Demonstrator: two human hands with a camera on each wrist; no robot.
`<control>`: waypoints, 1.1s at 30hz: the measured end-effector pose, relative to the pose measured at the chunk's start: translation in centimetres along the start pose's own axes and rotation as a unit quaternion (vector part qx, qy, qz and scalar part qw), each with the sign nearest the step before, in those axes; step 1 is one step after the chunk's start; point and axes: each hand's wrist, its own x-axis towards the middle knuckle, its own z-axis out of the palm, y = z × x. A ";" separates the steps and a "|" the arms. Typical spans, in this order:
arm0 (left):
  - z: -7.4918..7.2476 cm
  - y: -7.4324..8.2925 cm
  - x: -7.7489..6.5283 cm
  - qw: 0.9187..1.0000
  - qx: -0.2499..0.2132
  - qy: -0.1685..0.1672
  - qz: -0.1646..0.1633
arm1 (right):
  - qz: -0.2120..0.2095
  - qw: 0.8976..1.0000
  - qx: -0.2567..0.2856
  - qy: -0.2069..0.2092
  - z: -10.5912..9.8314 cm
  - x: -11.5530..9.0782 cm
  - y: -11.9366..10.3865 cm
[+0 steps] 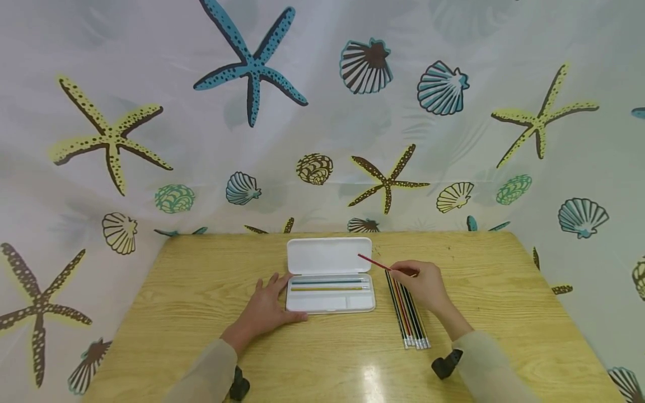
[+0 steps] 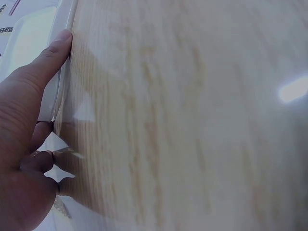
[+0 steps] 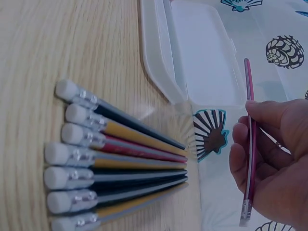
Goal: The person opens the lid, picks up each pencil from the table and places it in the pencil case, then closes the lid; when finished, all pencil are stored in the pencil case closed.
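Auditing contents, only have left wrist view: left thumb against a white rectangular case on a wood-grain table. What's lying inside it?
Observer: Two slim pencils lie lengthwise in the open white rectangular case: a dark blue-green pencil and a yellow pencil.
Operator: Right hand?
Observer: The right hand pinches a slim red pencil.
Operator: Any more outside the case?
Observer: Yes, a row of dark, yellow and red pencils with white erasers lies to its right on the wood-grain table.
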 end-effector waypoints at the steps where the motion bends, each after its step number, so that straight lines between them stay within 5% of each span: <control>1: 0.0 0.0 0.0 1.000 0.000 -0.001 -0.001 | -0.003 1.000 0.001 -0.004 0.2 0.1 -0.2; 10: 0.0 -0.1 0.1 1.000 0.002 -0.002 -0.003 | -0.039 0.999 0.014 -0.033 2.8 1.4 -1.6; 33: -0.1 0.3 0.0 1.000 0.006 -0.003 -0.012 | -0.116 0.984 -0.061 -0.124 10.9 3.7 -4.1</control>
